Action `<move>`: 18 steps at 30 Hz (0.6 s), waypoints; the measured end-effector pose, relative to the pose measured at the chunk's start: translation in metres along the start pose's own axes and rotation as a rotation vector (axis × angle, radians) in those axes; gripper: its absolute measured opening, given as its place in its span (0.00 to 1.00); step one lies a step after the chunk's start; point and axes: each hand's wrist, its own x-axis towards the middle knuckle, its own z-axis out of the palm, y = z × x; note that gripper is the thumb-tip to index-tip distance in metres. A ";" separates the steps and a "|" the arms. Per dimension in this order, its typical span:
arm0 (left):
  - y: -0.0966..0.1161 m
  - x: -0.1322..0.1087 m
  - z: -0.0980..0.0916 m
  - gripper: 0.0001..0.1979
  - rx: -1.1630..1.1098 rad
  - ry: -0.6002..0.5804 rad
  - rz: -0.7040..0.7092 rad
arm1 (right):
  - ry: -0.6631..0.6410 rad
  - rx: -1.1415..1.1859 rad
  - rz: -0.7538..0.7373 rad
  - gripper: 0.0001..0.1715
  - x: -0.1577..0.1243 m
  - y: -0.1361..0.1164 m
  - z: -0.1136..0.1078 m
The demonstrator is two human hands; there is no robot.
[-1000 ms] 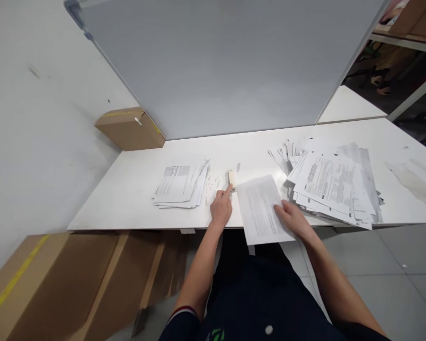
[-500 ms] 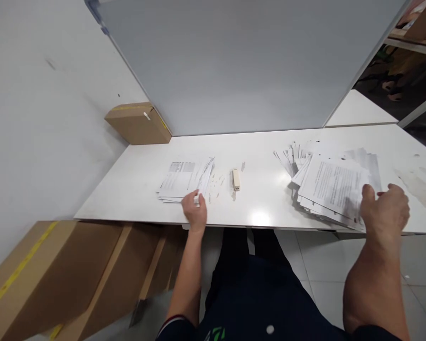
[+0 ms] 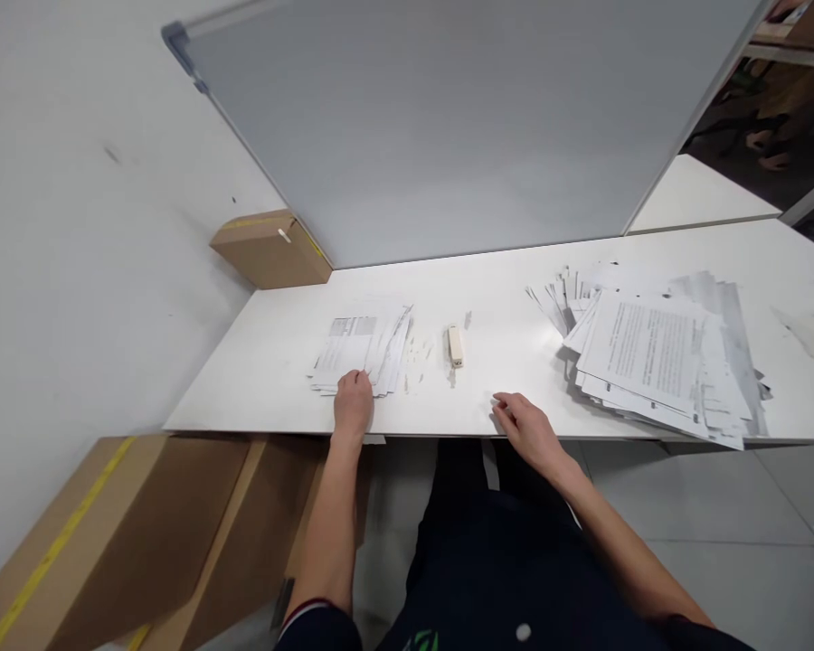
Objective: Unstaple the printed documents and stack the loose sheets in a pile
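At the near edge of the smaller paper stack [image 3: 343, 348], my left hand [image 3: 353, 404] is closed, its fingertips pinching the paper there. How many sheets lie between the fingers is hidden. My right hand [image 3: 527, 432] hovers at the table's front edge with thumb and fingers slightly apart, holding nothing. Between the two piles lies a small cream-coloured stapler [image 3: 455, 346], nearest to my right hand. The larger, untidy paper pile [image 3: 651, 357] sits on the right, with sheets fanned out and some jutting past the front edge.
The white table [image 3: 495, 289] runs along a whiteboard [image 3: 448, 127]. A cardboard box [image 3: 271, 253] stands in the back left corner against the wall. Larger cardboard boxes [image 3: 142, 524] are on the floor at the left. Shelving [image 3: 807, 54] shows at the far right.
My right hand has left the large pile and moved left to the table's middle front. My left hand has shifted slightly left and closed on the smaller stack's edge.
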 end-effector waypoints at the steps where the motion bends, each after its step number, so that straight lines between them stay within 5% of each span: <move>1: 0.000 0.001 -0.003 0.13 -0.019 0.007 -0.015 | 0.008 -0.008 -0.003 0.18 0.000 0.001 0.002; 5: 0.015 0.004 -0.032 0.11 -0.358 0.204 -0.243 | 0.073 0.075 0.045 0.17 0.000 0.004 0.002; 8: 0.040 -0.002 -0.063 0.10 -0.976 0.323 -0.482 | 0.021 0.251 0.171 0.18 -0.001 -0.003 -0.003; 12: 0.070 -0.021 -0.090 0.10 -1.672 0.219 -0.701 | -0.199 0.733 0.350 0.25 -0.003 -0.022 -0.006; 18: 0.085 -0.070 -0.070 0.11 -1.884 -0.019 -0.997 | -0.515 1.236 0.542 0.30 -0.006 -0.042 0.003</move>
